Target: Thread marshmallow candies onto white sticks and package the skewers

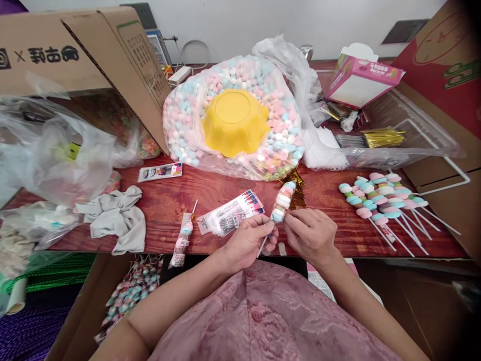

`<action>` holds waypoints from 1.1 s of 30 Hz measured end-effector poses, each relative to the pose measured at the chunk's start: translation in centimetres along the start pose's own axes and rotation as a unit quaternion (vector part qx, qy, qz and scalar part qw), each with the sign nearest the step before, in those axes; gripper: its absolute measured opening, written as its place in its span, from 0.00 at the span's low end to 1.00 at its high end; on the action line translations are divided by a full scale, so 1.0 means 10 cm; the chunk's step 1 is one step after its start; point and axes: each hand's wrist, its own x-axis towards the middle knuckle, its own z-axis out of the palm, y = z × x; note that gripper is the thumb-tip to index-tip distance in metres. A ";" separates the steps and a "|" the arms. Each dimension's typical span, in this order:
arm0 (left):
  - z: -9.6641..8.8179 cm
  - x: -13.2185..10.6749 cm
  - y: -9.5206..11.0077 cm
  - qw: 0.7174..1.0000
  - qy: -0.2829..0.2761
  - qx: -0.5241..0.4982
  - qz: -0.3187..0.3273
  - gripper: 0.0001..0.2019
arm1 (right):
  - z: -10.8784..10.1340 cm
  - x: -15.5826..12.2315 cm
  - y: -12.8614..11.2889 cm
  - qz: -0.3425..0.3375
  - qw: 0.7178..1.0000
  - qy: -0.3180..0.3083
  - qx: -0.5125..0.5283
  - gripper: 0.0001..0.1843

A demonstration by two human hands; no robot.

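Note:
My left hand (253,235) is closed around the white stick of a marshmallow skewer (282,203), just below its candy. Pink, white and blue marshmallows fill its upper part, which tilts away toward the back and seems to be in a see-through wrapper. My right hand (311,233) is beside it, fingers pinched together near the base of the candy; what they hold, if anything, is hidden. Gold twist ties (295,185) lie right behind the skewer. Printed see-through bags (233,213) rest left of it, and a wrapped marshmallow skewer (183,240) lies farther left at the table's edge.
A big bag of marshmallows (180,115) with a yellow bowl (236,120) upside down on it stands behind. Several unwrapped skewers (383,195) are piled at right. A plastic bin (421,130) with gold ties, cardboard boxes (139,65) and a grey cloth (116,215) surround the table.

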 end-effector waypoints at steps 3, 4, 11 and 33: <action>-0.06 -0.03 0.02 1.000 0.000 -0.013 -0.006 0.20 | 0.01 0.01 -0.03 0.110 0.972 0.020 0.205 0.07; -0.08 -0.04 0.02 1.000 0.005 -0.013 -0.002 0.20 | 0.01 0.01 -0.06 0.161 0.944 0.029 0.285 0.05; -0.11 -0.05 0.02 0.995 0.061 0.033 0.066 0.20 | 0.12 -0.04 -0.33 0.470 0.622 -0.025 0.626 0.09; -0.34 -0.18 0.03 0.970 0.099 0.175 0.138 0.13 | 0.29 -0.01 -0.66 0.241 0.891 0.043 0.383 0.11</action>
